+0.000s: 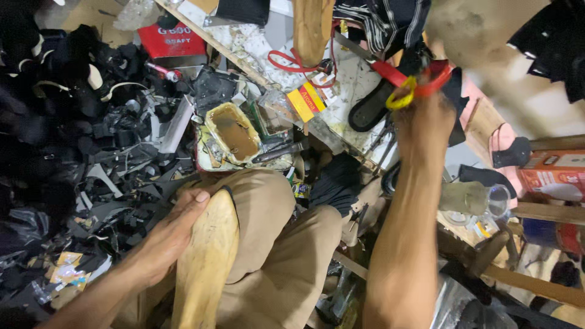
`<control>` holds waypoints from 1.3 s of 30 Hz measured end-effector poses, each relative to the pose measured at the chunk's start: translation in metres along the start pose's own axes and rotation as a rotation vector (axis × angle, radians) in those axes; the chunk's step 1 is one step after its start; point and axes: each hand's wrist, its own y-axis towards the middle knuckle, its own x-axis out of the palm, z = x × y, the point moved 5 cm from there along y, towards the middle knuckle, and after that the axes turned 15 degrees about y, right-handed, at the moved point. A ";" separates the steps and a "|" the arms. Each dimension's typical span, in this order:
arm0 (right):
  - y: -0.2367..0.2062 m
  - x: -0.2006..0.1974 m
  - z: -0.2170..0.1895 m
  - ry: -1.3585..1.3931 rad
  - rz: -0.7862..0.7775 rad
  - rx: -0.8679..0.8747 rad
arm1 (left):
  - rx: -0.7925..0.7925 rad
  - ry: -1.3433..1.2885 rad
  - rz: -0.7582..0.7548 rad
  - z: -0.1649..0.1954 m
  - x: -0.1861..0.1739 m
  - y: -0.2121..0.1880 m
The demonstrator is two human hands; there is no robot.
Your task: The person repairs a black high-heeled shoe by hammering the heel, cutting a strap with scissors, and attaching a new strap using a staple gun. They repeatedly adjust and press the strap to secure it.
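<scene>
Seen from above, 1 person sits with knees in tan trousers (268, 244) amid a crowded workshop floor. The left hand (177, 228) rests on 1 long pale yellow wooden shoe form (204, 262) that stands along the left thigh; its fingers lie together, curled over the form's rounded upper edge, thumb on top. The right hand (423, 125) is raised toward the bench, fingers closed through the handles of 1 pair of scissors with red and yellow plastic loops (414, 85), whose metal blades point up and to the left. The hand is blurred.

Just beyond the knees sits 1 shallow oval tin of brown glue (231, 131), near the left knee. To its right lies 1 small flat packet, yellow with a red band (306, 100). At the top left rests 1 red rectangular box with white lettering (173, 41). At the far right edge stands 1 orange carton with a pale picture on its side (557, 176), with 1 clear glass jar (481, 198) to its left. A heap of black leather scraps (79, 122) fills the left side.
</scene>
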 end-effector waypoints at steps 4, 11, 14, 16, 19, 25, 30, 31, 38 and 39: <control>-0.160 0.030 0.019 -0.037 0.006 0.095 | 0.071 -0.026 -0.016 0.003 0.013 -0.009; -0.347 0.048 0.029 -0.390 -0.069 0.469 | 0.250 -0.139 -0.104 0.041 0.055 -0.038; -0.377 0.057 0.006 -0.561 -0.335 0.386 | 0.330 -0.080 -0.163 0.055 0.069 -0.054; -0.385 0.057 -0.008 -0.760 -0.455 0.346 | 0.353 -0.012 -0.197 0.060 0.076 -0.064; -0.388 0.059 -0.021 -0.826 -0.471 0.267 | 0.587 0.353 -0.087 0.071 0.082 -0.081; -0.396 0.062 -0.018 -0.744 -0.500 0.358 | 0.486 0.385 -0.155 0.062 0.080 -0.100; -0.402 0.068 -0.017 -0.739 -0.549 0.226 | 0.473 0.328 -0.149 0.061 0.070 -0.112; -0.402 0.068 -0.018 -0.721 -0.549 0.226 | 0.471 0.263 -0.178 0.061 0.070 -0.115; -0.411 0.073 -0.026 -0.730 -0.546 0.181 | 0.605 0.307 -0.215 0.060 0.072 -0.127; -0.413 0.072 -0.026 -0.722 -0.516 0.210 | 0.600 0.322 -0.195 0.059 0.071 -0.127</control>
